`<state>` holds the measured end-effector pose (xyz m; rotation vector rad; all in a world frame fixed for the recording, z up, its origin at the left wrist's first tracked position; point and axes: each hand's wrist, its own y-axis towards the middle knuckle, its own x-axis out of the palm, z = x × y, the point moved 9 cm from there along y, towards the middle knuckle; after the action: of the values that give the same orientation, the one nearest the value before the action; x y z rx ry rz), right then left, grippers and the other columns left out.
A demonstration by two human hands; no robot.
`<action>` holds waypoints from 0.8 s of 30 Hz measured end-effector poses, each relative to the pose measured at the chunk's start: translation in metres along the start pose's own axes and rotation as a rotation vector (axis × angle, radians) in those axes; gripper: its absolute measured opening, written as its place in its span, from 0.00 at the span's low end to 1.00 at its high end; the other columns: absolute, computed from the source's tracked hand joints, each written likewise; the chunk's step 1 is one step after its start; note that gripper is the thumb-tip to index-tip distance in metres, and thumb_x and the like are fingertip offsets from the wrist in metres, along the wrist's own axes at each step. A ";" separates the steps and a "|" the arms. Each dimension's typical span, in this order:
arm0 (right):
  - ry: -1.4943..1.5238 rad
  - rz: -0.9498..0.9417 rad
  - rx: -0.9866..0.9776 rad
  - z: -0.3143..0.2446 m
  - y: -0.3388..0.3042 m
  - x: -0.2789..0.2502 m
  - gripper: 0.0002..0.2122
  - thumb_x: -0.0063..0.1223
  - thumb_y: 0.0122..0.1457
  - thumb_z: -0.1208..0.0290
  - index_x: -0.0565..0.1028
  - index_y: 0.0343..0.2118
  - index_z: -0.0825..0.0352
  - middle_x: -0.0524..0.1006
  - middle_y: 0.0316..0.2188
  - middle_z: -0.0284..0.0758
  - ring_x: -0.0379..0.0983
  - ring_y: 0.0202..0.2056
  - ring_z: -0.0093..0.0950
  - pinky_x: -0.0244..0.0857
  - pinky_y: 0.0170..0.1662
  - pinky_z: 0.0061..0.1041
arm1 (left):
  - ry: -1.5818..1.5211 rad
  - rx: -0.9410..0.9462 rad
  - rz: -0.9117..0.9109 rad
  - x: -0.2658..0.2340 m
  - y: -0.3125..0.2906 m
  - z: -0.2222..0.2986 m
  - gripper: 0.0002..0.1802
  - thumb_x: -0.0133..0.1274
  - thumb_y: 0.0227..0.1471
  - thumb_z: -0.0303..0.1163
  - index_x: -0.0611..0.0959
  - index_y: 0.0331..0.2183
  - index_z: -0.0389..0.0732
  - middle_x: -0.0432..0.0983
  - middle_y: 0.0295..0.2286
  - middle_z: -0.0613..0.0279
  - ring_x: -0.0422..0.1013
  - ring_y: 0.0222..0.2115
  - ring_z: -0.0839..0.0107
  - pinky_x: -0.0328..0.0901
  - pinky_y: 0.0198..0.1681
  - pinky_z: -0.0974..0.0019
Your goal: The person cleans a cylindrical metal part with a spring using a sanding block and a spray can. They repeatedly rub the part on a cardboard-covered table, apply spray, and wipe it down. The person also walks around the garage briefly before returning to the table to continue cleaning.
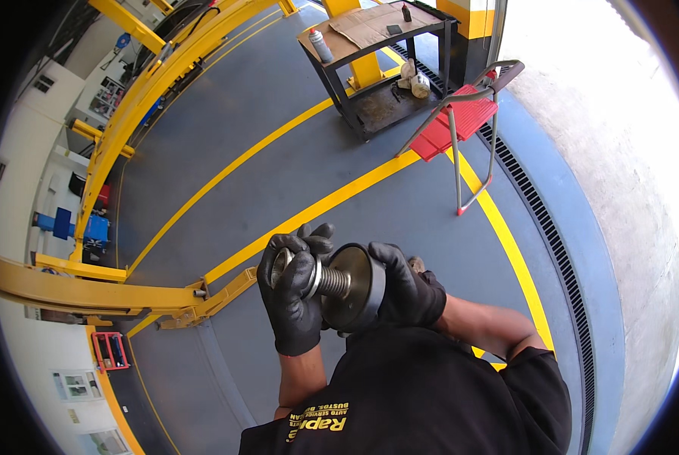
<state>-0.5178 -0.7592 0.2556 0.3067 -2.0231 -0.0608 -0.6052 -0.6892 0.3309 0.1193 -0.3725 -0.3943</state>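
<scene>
In front of my chest I hold a round lift pad (pixel 364 292) with a dark disc-shaped head and a thick threaded steel shaft (pixel 334 283). My left hand (pixel 292 292), in a black glove, has its fingers curled round the shaft's far end, where a shiny metal ring (pixel 315 277) sits on the thread. My gloved right hand (pixel 409 287) grips the disc from its right side, thumb along the rim. Part of the disc's back and some right-hand fingers are hidden. The pad is tilted, with its shaft pointing left.
A yellow lift arm (pixel 97 292) reaches in from the left. Ahead stands a black cart (pixel 332 83) topped with cardboard and a spray can (pixel 320 45). Right of it is a red step stool (pixel 455 125), near a floor drain grate (pixel 544 227). A red rack (pixel 111 351) is at lower left.
</scene>
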 end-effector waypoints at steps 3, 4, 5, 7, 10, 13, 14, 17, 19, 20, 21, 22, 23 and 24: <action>-0.397 -0.092 -0.145 -0.043 0.057 -0.018 0.49 0.63 0.53 0.46 0.45 0.70 0.60 0.59 0.64 0.44 0.69 0.57 0.36 0.71 0.52 0.38 | 0.105 0.084 0.101 -0.003 0.060 0.009 0.09 0.54 0.54 0.34 0.77 0.38 0.41 0.80 0.34 0.52 0.74 0.49 0.52 0.54 0.65 0.47; -0.306 -0.052 0.006 -0.044 0.080 -0.030 0.53 0.67 0.50 0.50 0.42 0.71 0.61 0.57 0.65 0.45 0.67 0.59 0.37 0.69 0.55 0.38 | 0.150 0.125 0.126 -0.007 0.074 0.013 0.09 0.54 0.55 0.34 0.77 0.38 0.41 0.80 0.34 0.52 0.74 0.48 0.52 0.54 0.65 0.47; -0.217 0.002 0.146 -0.048 0.102 -0.043 0.57 0.72 0.48 0.53 0.39 0.71 0.62 0.54 0.66 0.45 0.64 0.62 0.37 0.66 0.59 0.38 | 0.193 0.165 0.146 -0.008 0.090 0.016 0.09 0.54 0.55 0.34 0.77 0.38 0.41 0.79 0.34 0.52 0.74 0.48 0.52 0.55 0.64 0.47; -0.986 -0.143 -0.328 -0.093 0.122 -0.032 0.60 0.77 0.44 0.58 0.38 0.70 0.66 0.53 0.66 0.46 0.59 0.65 0.38 0.59 0.64 0.37 | 0.182 0.174 0.183 -0.008 0.126 0.009 0.10 0.54 0.55 0.34 0.77 0.38 0.41 0.79 0.33 0.53 0.74 0.49 0.52 0.56 0.63 0.47; -0.910 -0.131 -0.287 -0.118 0.166 -0.057 0.55 0.72 0.49 0.55 0.42 0.69 0.71 0.55 0.65 0.47 0.52 0.68 0.38 0.51 0.68 0.35 | 0.157 0.148 0.189 -0.008 0.182 -0.011 0.10 0.55 0.54 0.34 0.77 0.38 0.41 0.79 0.32 0.53 0.75 0.48 0.52 0.53 0.65 0.48; -0.396 0.018 0.094 -0.109 0.222 -0.135 0.58 0.76 0.44 0.59 0.41 0.69 0.69 0.62 0.62 0.43 0.58 0.65 0.33 0.52 0.68 0.34 | 0.140 0.107 0.118 0.003 0.246 -0.041 0.11 0.56 0.51 0.34 0.75 0.35 0.40 0.79 0.30 0.52 0.76 0.46 0.52 0.46 0.69 0.50; -0.339 0.027 0.138 -0.114 0.238 -0.150 0.54 0.72 0.47 0.59 0.42 0.69 0.69 0.63 0.61 0.43 0.60 0.63 0.32 0.56 0.65 0.34 | 0.111 0.088 0.091 0.001 0.268 -0.050 0.11 0.56 0.51 0.35 0.75 0.36 0.40 0.79 0.30 0.52 0.76 0.46 0.52 0.47 0.69 0.49; -0.530 -0.011 0.005 -0.151 0.290 -0.176 0.40 0.53 0.62 0.54 0.45 0.68 0.67 0.66 0.58 0.46 0.67 0.59 0.33 0.68 0.56 0.35 | 0.128 0.054 -0.024 0.001 0.335 -0.076 0.10 0.56 0.52 0.33 0.76 0.36 0.40 0.78 0.31 0.52 0.75 0.47 0.52 0.50 0.67 0.50; -0.758 0.008 -0.182 -0.182 0.321 -0.197 0.34 0.48 0.68 0.53 0.49 0.68 0.65 0.66 0.59 0.46 0.70 0.57 0.33 0.75 0.50 0.35 | 0.167 0.051 -0.122 0.009 0.384 -0.088 0.09 0.55 0.54 0.32 0.77 0.36 0.39 0.77 0.33 0.53 0.74 0.48 0.52 0.53 0.65 0.50; -0.885 0.048 -0.338 -0.203 0.334 -0.201 0.34 0.50 0.67 0.53 0.49 0.68 0.64 0.66 0.59 0.45 0.70 0.57 0.33 0.75 0.50 0.34 | 0.246 0.071 -0.124 0.010 0.410 -0.093 0.09 0.55 0.54 0.31 0.77 0.36 0.38 0.77 0.34 0.53 0.75 0.47 0.53 0.57 0.63 0.52; -0.974 0.087 -0.393 -0.222 0.345 -0.209 0.35 0.52 0.66 0.54 0.50 0.68 0.64 0.66 0.59 0.44 0.69 0.57 0.31 0.73 0.52 0.33 | 0.241 0.058 -0.134 0.013 0.435 -0.098 0.08 0.55 0.54 0.30 0.77 0.36 0.37 0.77 0.33 0.53 0.75 0.46 0.54 0.59 0.61 0.52; -1.062 0.120 -0.439 -0.241 0.356 -0.212 0.35 0.54 0.65 0.55 0.51 0.68 0.64 0.65 0.59 0.43 0.68 0.58 0.30 0.71 0.54 0.32 | 0.243 0.046 -0.132 0.015 0.458 -0.102 0.08 0.55 0.54 0.29 0.77 0.35 0.37 0.77 0.33 0.53 0.75 0.46 0.54 0.61 0.60 0.53; -1.147 0.163 -0.477 -0.263 0.371 -0.210 0.36 0.57 0.64 0.56 0.51 0.68 0.63 0.65 0.59 0.41 0.67 0.58 0.28 0.69 0.56 0.31 | 0.251 0.017 -0.134 0.015 0.479 -0.108 0.07 0.55 0.55 0.29 0.77 0.35 0.36 0.77 0.33 0.53 0.75 0.45 0.55 0.62 0.59 0.54; -0.797 0.181 -0.264 -0.273 0.392 -0.221 0.35 0.57 0.65 0.56 0.52 0.68 0.64 0.65 0.59 0.41 0.65 0.59 0.28 0.67 0.58 0.31 | 0.271 0.009 -0.106 0.015 0.500 -0.113 0.06 0.55 0.56 0.27 0.77 0.36 0.36 0.77 0.32 0.53 0.75 0.43 0.57 0.66 0.54 0.57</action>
<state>-0.2570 -0.3025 0.2570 -0.0969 -2.7811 -0.3844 -0.3733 -0.2314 0.3235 0.1997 -0.1007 -0.4741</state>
